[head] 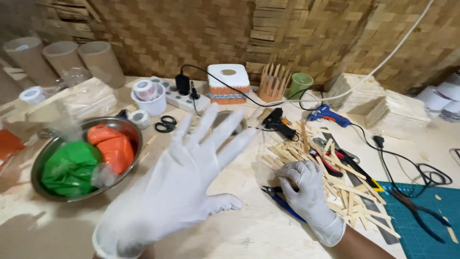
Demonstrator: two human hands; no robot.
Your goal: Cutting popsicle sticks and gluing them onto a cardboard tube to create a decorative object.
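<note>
**Gloved hand settles on blue-handled pliers**

The right hand (303,189), in a white glove, rests curled over the blue-handled pliers (282,201) at the edge of the scattered wooden sticks (335,180); a full grip is not visible. The left hand (177,187) hangs raised above the table, fingers spread wide, empty. The step appears to be tool pickup; closing securely around the handles comes next.
</note>
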